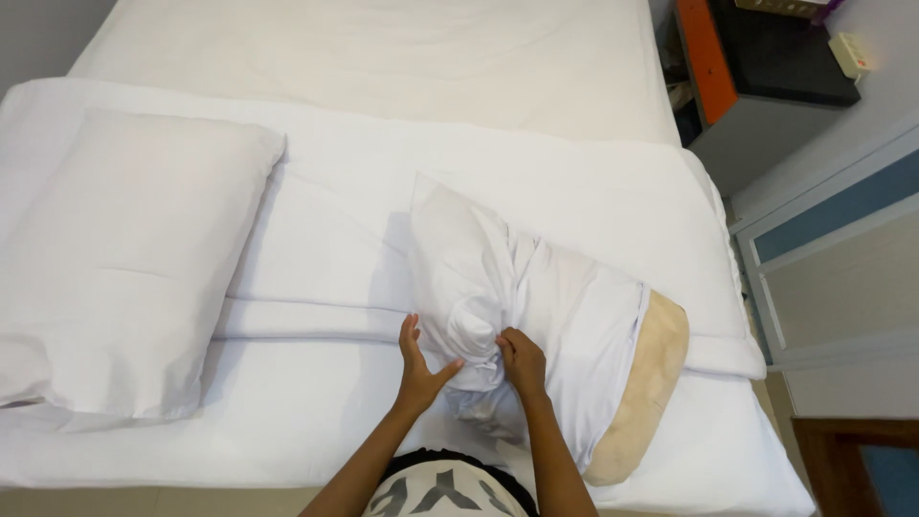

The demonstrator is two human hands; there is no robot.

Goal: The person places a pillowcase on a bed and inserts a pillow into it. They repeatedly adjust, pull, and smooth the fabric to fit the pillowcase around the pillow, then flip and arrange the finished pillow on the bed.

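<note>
**Open bedding left and ahead, pillows hem the sides**

Bare sheet lies between the dressed pillow [124, 258] and the half-cased pillow [536, 316]. The bed [383, 57] beyond is open. A nightstand [766, 86] crowds the right edge.

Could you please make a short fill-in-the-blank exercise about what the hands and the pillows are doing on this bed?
1. Both hands grip the white pillowcase on a ____ pillow.
2. The left hand lies open, while the right hand is ____ on the fabric.
3. The second pillow lies to the ____ of the hands.
4. The beige pillow sticks out at the pillowcase's ____ end.

Missing words: beige; closed; left; right
</note>
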